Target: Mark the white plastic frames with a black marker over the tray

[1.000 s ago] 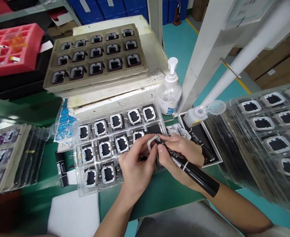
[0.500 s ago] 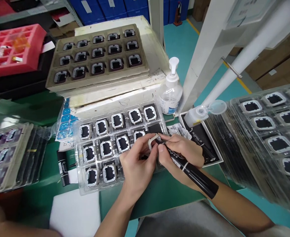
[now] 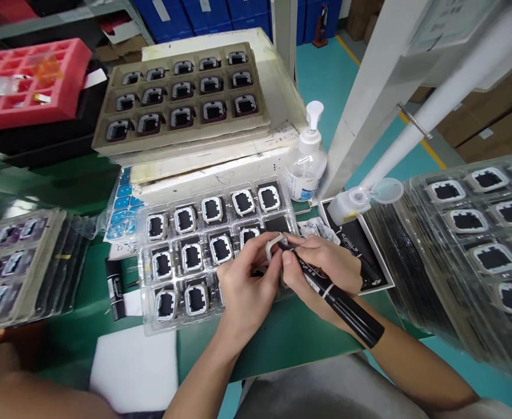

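Over the lower right of a clear plastic tray [image 3: 181, 323], my left hand [image 3: 251, 285] pinches a small pale frame [image 3: 273, 245] between thumb and fingers. My right hand [image 3: 321, 270] is closed around a black marker [image 3: 334, 302], whose tip end meets the frame; the exact contact is hidden by my fingers. White-rimmed frames with black centres, such as the one at the tray's upper left [image 3: 156, 226], sit in the tray's pockets. One pocket [image 3: 277, 223] just beyond my hands shows only black.
Behind the tray stand a brown tray of parts [image 3: 175, 132] and a pump bottle [image 3: 306, 169]. Stacked trays rise at the right [image 3: 417, 256] and left [image 3: 42, 273]. Another marker [image 3: 115, 290] and a white cloth [image 3: 134, 369] lie left; a small bottle [image 3: 347, 205] stands in a box.
The view has shifted slightly, so the tray and surroundings appear a little further right. Both hands keep the same holds on the frame and marker.
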`<state>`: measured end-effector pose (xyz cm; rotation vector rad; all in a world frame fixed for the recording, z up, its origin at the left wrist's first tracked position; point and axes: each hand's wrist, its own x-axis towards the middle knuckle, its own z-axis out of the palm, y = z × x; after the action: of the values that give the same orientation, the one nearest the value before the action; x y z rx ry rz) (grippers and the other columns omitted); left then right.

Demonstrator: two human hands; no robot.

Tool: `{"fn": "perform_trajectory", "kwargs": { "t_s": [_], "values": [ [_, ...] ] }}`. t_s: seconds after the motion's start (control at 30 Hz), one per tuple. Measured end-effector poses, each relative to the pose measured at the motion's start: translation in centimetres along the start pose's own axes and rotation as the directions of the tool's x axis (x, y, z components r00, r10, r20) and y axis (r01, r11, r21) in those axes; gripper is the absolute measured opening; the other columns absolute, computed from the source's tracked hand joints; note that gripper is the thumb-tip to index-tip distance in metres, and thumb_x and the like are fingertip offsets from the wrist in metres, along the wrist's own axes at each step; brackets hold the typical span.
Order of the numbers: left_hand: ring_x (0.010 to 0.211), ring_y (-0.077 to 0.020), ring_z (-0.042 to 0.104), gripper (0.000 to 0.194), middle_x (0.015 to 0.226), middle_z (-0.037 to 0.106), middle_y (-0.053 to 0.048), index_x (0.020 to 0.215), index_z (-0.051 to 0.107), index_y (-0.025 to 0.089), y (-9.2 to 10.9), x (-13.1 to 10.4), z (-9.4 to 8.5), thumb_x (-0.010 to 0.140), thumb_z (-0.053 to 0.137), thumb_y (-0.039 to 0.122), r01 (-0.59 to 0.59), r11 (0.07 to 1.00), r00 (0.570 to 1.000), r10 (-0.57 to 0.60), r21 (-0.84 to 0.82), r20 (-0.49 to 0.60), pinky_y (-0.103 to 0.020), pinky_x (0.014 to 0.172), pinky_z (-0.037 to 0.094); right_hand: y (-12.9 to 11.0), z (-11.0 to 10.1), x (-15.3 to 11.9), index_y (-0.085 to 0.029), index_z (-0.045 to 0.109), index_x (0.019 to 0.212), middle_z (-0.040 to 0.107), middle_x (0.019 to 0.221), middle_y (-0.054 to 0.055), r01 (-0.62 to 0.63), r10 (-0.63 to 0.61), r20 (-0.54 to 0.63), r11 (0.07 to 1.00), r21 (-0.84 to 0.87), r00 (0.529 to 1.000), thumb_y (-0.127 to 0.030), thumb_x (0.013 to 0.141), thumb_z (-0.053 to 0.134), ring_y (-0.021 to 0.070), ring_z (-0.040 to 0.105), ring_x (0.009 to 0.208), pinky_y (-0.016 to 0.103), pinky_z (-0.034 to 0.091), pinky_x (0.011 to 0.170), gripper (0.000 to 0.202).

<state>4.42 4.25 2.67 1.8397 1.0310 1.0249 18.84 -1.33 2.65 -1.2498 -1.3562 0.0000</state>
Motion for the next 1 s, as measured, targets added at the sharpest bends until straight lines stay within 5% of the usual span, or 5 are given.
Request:
{"fn": "perform_trajectory", "kwargs": {
  "t_s": [0.2, 0.43, 0.73, 1.0],
  "values": [
    [0.070, -0.0131, 0.077, 0.021, 0.089, 0.085, -0.002, 0.115, 0.081, 0.021, 0.3, 0.6, 0.0, 0.094, 0.079, 0.022, 0.101, 0.983, 0.995, -0.098, -0.154, 0.028, -0.020, 0.069, 0.064, -0.8, -0.1, 0.5, -0.027, 0.073, 0.100, 0.084, 0.100, 0.003, -0.054, 0.054, -0.015, 0.998, -0.025, 0.998, -0.006, 0.093, 0.075, 0.0237, 0.085, 0.096, 0.034, 0.072, 0.087, 0.022],
    [0.070, -0.0134, 0.080, 0.025, 0.081, 0.083, -0.002, 0.104, 0.082, 0.016, 1.6, 1.6, -0.5, 0.080, 0.088, 0.013, 0.324, 0.841, 0.946, -0.298, -0.434, 0.127, -0.018, 0.069, 0.066, -1.1, -0.2, 0.5, -0.023, 0.072, 0.106, 0.084, 0.100, 0.004, 0.005, -0.005, -0.035, 1.000, 0.010, 0.999, -0.002, 0.091, 0.076, 0.0247, 0.085, 0.100, 0.035, 0.072, 0.085, 0.026],
    [0.062, -0.0114, 0.077, 0.028, 0.073, 0.082, -0.001, 0.101, 0.082, 0.016, 2.2, 1.8, -0.6, 0.075, 0.093, 0.011, 0.384, 0.750, 0.922, -0.335, -0.538, 0.192, -0.015, 0.063, 0.065, -1.5, -0.4, 0.9, -0.024, 0.071, 0.105, 0.080, 0.089, 0.001, 0.018, -0.014, -0.049, 0.996, 0.091, 0.999, 0.001, 0.091, 0.073, 0.0258, 0.085, 0.095, 0.038, 0.074, 0.079, 0.029],
    [0.073, -0.0155, 0.083, 0.026, 0.083, 0.085, -0.003, 0.103, 0.082, 0.017, 1.8, 1.5, -0.2, 0.080, 0.090, 0.010, 0.289, 0.772, 0.957, -0.246, -0.566, 0.152, -0.018, 0.071, 0.067, -1.7, -0.7, 1.0, -0.021, 0.071, 0.109, 0.078, 0.088, 0.002, 0.137, -0.134, -0.068, 0.990, 0.030, 0.989, 0.002, 0.088, 0.073, 0.0246, 0.084, 0.094, 0.037, 0.076, 0.086, 0.031]
  ]
}}
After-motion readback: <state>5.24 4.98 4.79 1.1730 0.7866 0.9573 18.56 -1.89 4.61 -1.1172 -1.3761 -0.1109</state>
